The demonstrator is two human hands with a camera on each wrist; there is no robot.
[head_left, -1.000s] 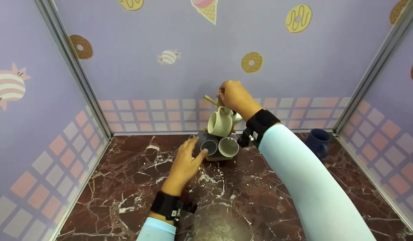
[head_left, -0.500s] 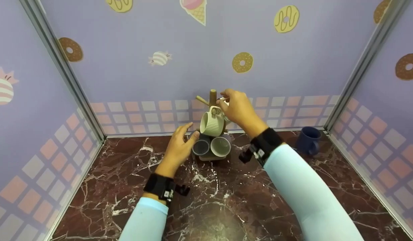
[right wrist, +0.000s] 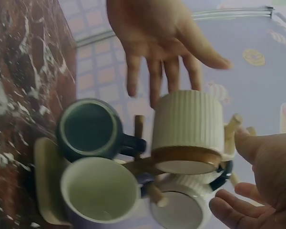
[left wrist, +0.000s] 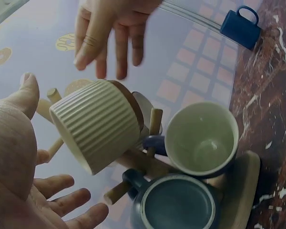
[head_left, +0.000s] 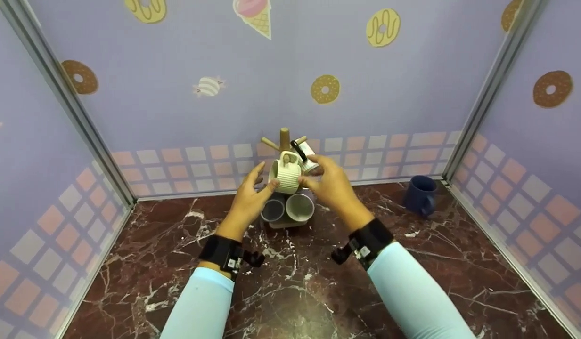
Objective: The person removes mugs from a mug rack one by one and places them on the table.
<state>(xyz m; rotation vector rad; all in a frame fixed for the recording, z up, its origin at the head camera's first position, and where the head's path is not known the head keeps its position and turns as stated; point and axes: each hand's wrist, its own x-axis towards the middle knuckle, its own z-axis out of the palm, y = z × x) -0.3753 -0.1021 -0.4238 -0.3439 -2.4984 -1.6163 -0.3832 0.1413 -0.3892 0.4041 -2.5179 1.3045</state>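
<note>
Left hand: I see my left hand (head_left: 247,202) spread wide, fingers straight, its tips at the left flank of the ribbed cream mug (head_left: 285,175); in the left wrist view the palm (left wrist: 14,157) sits just beside the mug (left wrist: 97,125), and I cannot tell whether skin touches it.

Right hand: my right hand (head_left: 331,183) is also spread, fingers relaxed, hovering at the mug's right side and holding nothing. The right wrist view shows its fingers (right wrist: 257,200) near but apart from the ribbed wall (right wrist: 188,121).

Ribbed cream mug: it hangs tilted on the wooden mug tree (head_left: 284,141), upper tier, mouth turned toward me and down, brown unglazed base facing the post.

Neighbours: below it hang a dark blue-grey mug (head_left: 273,210) and a pale mug with a blue outside (head_left: 299,206); a white mug with a black handle (head_left: 305,159) hangs behind on the right. A navy mug (head_left: 420,195) stands well apart on the marble counter (head_left: 318,282), near the right corner.

Handling: I judge it stiff glazed ceramic, moderately heavy, breakable. The ribs should give grip; the glaze is slick elsewhere.

Where to hold: I would cup the ribbed wall from both sides, since the handle is hooked on a peg and hidden.

Risk: a knock could rock the tree and set the neighbouring mugs clinking.
</note>
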